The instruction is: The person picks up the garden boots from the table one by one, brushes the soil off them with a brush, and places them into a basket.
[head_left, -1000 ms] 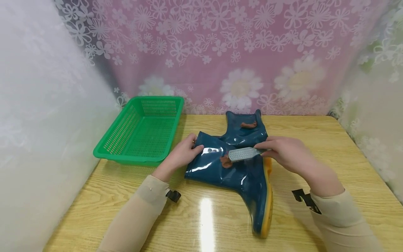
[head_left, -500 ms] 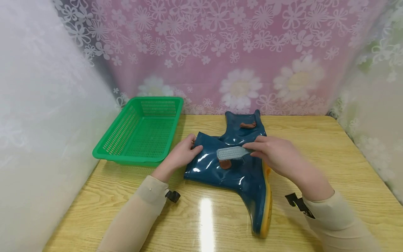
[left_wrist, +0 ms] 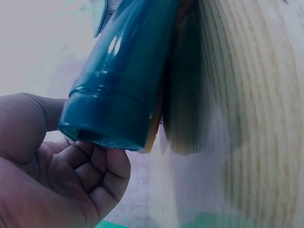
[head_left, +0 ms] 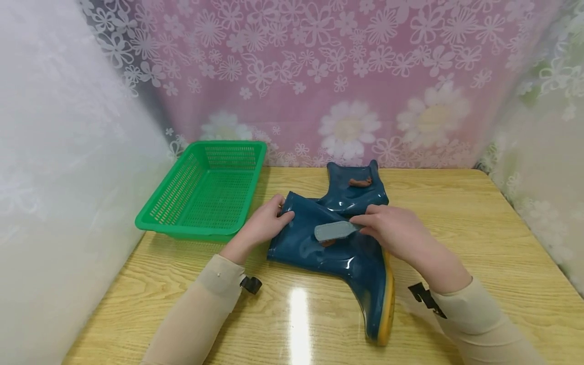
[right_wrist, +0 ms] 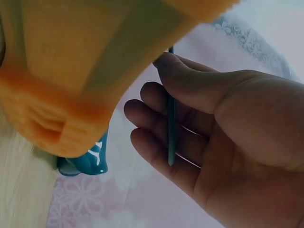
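A dark blue rubber boot (head_left: pixel 310 246) with a yellow sole lies on its side, its opening toward the left. My left hand (head_left: pixel 264 225) grips the boot's top edge, the thumb on the outside and the fingers curled at the opening in the left wrist view. My right hand (head_left: pixel 394 230) holds a pale grey brush (head_left: pixel 335 231) by its thin handle (right_wrist: pixel 171 128). The brush head lies over the boot's shaft, mostly covering a brown smear (head_left: pixel 327 243). In the right wrist view the boot's yellow sole (right_wrist: pixel 71 61) hides the brush head.
A second blue boot (head_left: pixel 339 180) lies behind the first, partly covered by it, with a brown lump (head_left: pixel 360 182) on its shaft. To the left stands a green perforated basket (head_left: pixel 196 234). Everything rests on a wood-grain table (head_left: pixel 456 243), with a flowered curtain (head_left: pixel 292 101) behind.
My right hand has moved left with the brush, then slightly nearer me, so the brush head now covers most of the brown smear. The left hand holds its place on the boot.
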The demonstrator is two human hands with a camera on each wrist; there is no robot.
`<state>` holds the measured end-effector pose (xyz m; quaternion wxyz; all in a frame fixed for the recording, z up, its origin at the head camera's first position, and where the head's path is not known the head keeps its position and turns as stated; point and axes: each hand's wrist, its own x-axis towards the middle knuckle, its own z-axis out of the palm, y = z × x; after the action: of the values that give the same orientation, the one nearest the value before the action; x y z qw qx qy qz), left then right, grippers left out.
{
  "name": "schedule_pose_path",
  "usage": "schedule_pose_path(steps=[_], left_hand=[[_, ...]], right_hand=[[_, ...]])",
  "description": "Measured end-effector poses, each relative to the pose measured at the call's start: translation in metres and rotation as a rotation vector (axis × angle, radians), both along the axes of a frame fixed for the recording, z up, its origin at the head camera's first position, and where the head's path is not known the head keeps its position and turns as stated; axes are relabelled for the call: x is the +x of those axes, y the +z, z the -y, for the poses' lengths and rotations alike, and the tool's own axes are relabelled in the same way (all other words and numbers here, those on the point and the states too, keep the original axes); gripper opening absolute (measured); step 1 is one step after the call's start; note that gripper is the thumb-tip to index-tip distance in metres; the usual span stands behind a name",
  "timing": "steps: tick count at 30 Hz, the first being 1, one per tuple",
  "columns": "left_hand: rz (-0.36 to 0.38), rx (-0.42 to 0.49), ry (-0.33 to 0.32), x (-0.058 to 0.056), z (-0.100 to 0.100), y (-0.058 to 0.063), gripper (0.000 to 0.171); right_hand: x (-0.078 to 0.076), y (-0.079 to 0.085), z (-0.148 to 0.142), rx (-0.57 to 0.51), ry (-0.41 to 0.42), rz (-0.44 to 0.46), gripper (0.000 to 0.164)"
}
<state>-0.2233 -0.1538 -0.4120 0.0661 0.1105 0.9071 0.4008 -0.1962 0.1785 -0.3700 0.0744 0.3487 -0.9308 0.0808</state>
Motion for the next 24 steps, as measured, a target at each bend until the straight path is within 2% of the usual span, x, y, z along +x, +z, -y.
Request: schedule_pose_path(steps=[7, 16, 24], left_hand=[[-0.003, 0.001, -0.007, 0.001, 0.001, -0.001, 0.026], [-0.007, -0.008, -0.002, 0.0, 0.001, -0.001, 0.026], [-0.019, -0.011, -0.004, 0.0, 0.001, 0.0, 0.026]], right_hand=[[-0.001, 0.006, -0.014, 0.004, -0.033, 0.025, 0.031], [0.0, 0.018, -0.03, -0.018, -0.037, 0.046, 0.031], [0.002, 0.027, -0.038, -0.029, -0.075, 0.009, 0.034]])
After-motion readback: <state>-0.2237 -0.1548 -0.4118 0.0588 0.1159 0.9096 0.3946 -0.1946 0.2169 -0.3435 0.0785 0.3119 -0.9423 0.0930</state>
